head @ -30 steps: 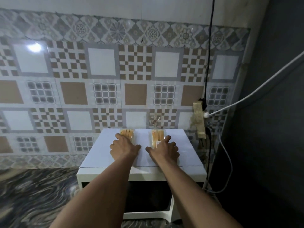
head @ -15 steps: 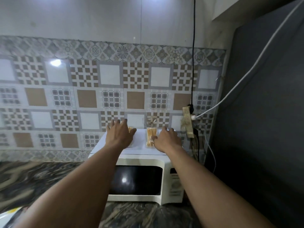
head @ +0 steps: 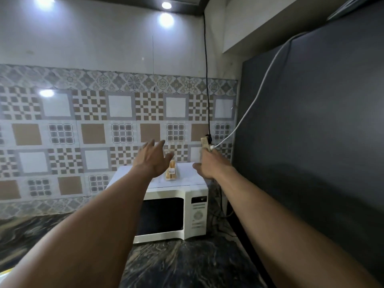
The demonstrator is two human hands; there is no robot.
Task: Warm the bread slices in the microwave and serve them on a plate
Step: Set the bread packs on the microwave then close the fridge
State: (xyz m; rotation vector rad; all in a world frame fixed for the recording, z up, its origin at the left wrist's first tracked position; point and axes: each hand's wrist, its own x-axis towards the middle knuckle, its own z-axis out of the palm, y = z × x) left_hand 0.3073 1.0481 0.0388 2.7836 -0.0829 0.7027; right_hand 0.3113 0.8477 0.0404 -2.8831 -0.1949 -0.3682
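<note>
Glossy patterned tiles (head: 122,129) behind boxy white microwave (head: 187,213)

No text can be read with certainty. The small white label (head: 171,171) on the wrapped bread packet (head: 171,173), which lies on top of the microwave (head: 195,213), carries dark print, but it is too blurred to read. The dark display (head: 199,199) on the microwave's control panel shows a faint mark, perhaps a digit. The printing beside the panel buttons (head: 198,216) is too small.
</note>
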